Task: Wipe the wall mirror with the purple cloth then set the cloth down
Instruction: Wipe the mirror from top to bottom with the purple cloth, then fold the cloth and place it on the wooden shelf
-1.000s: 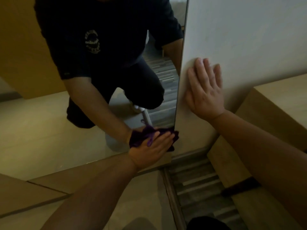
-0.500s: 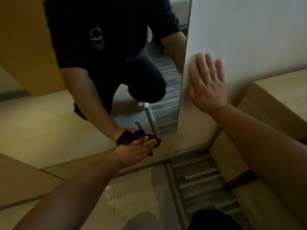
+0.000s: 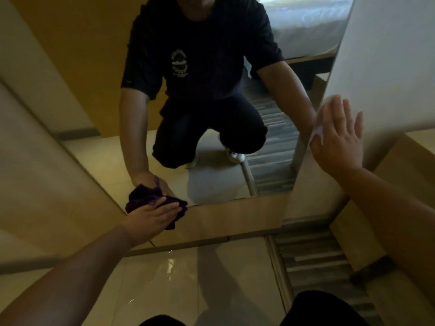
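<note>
The wall mirror [image 3: 98, 95] fills the upper left and centre and reflects a crouching person in dark clothes. My left hand [image 3: 150, 217] presses the crumpled purple cloth [image 3: 141, 196] against the mirror's bottom left corner, fingers laid flat over it. The cloth's far part and its reflection merge at the glass. My right hand [image 3: 339, 140] rests flat with fingers spread on the white wall [image 3: 388, 55] just right of the mirror's edge.
A wooden skirting panel [image 3: 235, 220] runs under the mirror. Glossy beige floor tiles [image 3: 164, 278] lie below, with a striped grey carpet [image 3: 313, 255] to the right. A wooden cabinet [image 3: 414, 156] stands at the right, under my right arm.
My left hand has slid the cloth leftward along the mirror's bottom edge, from the right corner to the left corner. My right hand has stayed flat on the wall.
</note>
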Tool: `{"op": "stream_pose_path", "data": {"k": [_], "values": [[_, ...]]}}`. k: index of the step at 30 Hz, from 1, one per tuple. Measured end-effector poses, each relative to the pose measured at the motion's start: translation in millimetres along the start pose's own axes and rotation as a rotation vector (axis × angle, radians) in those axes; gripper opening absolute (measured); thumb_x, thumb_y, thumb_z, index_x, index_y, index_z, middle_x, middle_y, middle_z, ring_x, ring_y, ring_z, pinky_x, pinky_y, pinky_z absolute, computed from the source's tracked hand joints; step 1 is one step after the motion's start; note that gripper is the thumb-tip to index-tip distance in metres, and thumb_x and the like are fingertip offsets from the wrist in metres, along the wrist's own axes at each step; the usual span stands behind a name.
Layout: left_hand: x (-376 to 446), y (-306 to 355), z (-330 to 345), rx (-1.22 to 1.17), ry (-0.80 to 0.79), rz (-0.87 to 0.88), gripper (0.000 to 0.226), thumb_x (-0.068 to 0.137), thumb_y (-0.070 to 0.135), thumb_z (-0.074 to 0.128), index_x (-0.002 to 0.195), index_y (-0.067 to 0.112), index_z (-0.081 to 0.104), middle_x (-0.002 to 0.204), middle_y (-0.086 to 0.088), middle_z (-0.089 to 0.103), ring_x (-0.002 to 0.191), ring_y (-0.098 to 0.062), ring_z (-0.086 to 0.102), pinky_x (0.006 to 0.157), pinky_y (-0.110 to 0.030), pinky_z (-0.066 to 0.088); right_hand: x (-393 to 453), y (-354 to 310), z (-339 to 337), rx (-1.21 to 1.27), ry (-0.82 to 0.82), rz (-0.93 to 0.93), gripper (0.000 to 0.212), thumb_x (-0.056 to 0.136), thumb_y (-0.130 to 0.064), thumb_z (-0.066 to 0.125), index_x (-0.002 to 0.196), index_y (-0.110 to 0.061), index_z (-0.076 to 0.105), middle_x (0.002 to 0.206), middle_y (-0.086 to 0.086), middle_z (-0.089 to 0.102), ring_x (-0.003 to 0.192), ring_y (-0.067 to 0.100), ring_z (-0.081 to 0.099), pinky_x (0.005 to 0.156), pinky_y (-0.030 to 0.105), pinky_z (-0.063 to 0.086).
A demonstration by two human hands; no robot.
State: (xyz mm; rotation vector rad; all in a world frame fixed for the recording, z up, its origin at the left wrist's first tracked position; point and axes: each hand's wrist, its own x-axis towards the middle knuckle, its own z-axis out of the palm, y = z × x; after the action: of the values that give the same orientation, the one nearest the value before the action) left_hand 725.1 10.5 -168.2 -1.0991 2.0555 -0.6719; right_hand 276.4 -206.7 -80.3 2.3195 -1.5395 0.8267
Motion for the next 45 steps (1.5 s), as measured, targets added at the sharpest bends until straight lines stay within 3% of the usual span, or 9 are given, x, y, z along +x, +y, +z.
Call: {"op": "stream_pose_path", "data": {"k": [3, 6, 10, 12, 18, 24, 35, 41, 45], "values": [[-43.6, 4.2, -9.2, -0.224, -0.271, -0.163, 0.064, 0.102, 0.015, 0.038, 0.158, 0.012, 0.006, 0.165, -0.005, -0.005, 0.151, -0.025, -0.009, 0.12, -0.046, -0.008, -9.4, -23.3, -10.6, 0.11, -0.043, 0.073, 0.068, 0.105, -0.024, 0.041, 0.159, -0.016, -0.001, 0.167, 0.011, -0.003, 0.154, 0.025, -0.007, 0.124, 0.055, 0.002], [-73.5, -1.5, -35.1, -0.691, -0.168, -0.556, 0.067, 0.096, 0.012, 0.053, 0.155, 0.017, 0.023, 0.162, -0.003, 0.021, 0.146, -0.025, 0.024, 0.115, -0.039, 0.025, -33.8, -50.6, -26.0, 0.204, -0.076, 0.141, 0.073, 0.1, -0.018, 0.051, 0.158, -0.012, 0.009, 0.166, 0.014, 0.005, 0.154, 0.027, 0.001, 0.124, 0.054, 0.007], [-92.5, -32.2, -101.0, -1.461, -0.027, -0.839, 0.046, 0.097, 0.008, 0.045, 0.139, 0.025, 0.049, 0.131, 0.0, 0.059, 0.107, -0.015, 0.059, 0.087, -0.032, 0.047, -52.2, -110.7, -76.7, 0.294, -0.309, 0.201, 0.073, 0.097, -0.021, 0.059, 0.157, -0.013, 0.018, 0.166, 0.01, 0.007, 0.153, 0.026, 0.006, 0.124, 0.054, 0.014], [-97.3, -58.3, -148.4, -1.704, -0.049, -0.804, 0.038, 0.097, 0.012, 0.046, 0.132, 0.026, 0.053, 0.113, 0.004, 0.065, 0.096, -0.013, 0.061, 0.078, -0.03, 0.047, -49.6, -146.8, -110.0, 0.377, -0.425, 0.157, 0.071, 0.097, -0.025, 0.059, 0.157, -0.02, 0.022, 0.166, 0.004, 0.009, 0.151, 0.023, 0.014, 0.121, 0.051, 0.024], [-131.3, -151.4, -282.9, -2.111, -0.063, -0.543, 0.028, 0.097, 0.009, 0.052, 0.115, 0.03, 0.061, 0.107, 0.004, 0.07, 0.097, -0.012, 0.066, 0.091, -0.036, 0.05, 12.5, -213.8, -247.5, 0.608, -0.693, -0.095, 0.075, 0.092, -0.044, 0.065, 0.155, -0.035, 0.024, 0.163, -0.013, 0.02, 0.139, 0.011, 0.039, 0.109, 0.037, 0.044], [-173.3, -242.3, -391.6, -2.173, -0.163, -0.309, 0.031, 0.096, 0.008, 0.052, 0.122, 0.024, 0.059, 0.11, -0.001, 0.069, 0.098, -0.015, 0.067, 0.085, -0.029, 0.052, 87.0, -243.6, -383.2, 0.632, -0.839, -0.287, 0.08, 0.088, -0.041, 0.073, 0.154, -0.033, 0.029, 0.156, -0.009, 0.035, 0.13, 0.007, 0.044, 0.106, 0.028, 0.042], [-215.5, -326.5, -496.1, -1.952, -0.363, 0.08, 0.046, 0.091, 0.039, 0.068, 0.132, 0.031, 0.049, 0.118, 0.008, 0.065, 0.101, -0.011, 0.067, 0.089, -0.029, 0.054, 134.5, -241.3, -515.3, 0.518, -0.795, -0.336, 0.02, 0.094, -0.037, 0.063, 0.11, -0.027, 0.068, 0.092, -0.021, 0.055, 0.082, 0.0, 0.055, 0.078, 0.024, 0.049], [-223.4, -322.1, -524.0, -1.55, -0.136, 0.156, 0.026, 0.09, 0.036, 0.068, 0.107, 0.038, 0.049, 0.098, 0.022, 0.053, 0.087, 0.002, 0.055, 0.067, -0.01, 0.039, 122.5, -237.7, -552.4, 0.633, -0.845, -0.069, 0.019, 0.098, -0.028, 0.059, 0.112, -0.017, 0.067, 0.096, -0.003, 0.067, 0.089, 0.01, 0.066, 0.078, 0.025, 0.056], [-222.2, -315.5, -525.1, -1.481, 0.042, 0.179, 0.019, 0.094, 0.027, 0.062, 0.109, 0.032, 0.052, 0.1, 0.014, 0.047, 0.085, 0.0, 0.05, 0.068, -0.014, 0.035, 114.6, -226.2, -571.6, 0.67, -0.832, 0.042, 0.018, 0.101, -0.024, 0.055, 0.114, -0.015, 0.062, 0.097, 0.001, 0.066, 0.09, 0.013, 0.066, 0.081, 0.027, 0.057]]}}
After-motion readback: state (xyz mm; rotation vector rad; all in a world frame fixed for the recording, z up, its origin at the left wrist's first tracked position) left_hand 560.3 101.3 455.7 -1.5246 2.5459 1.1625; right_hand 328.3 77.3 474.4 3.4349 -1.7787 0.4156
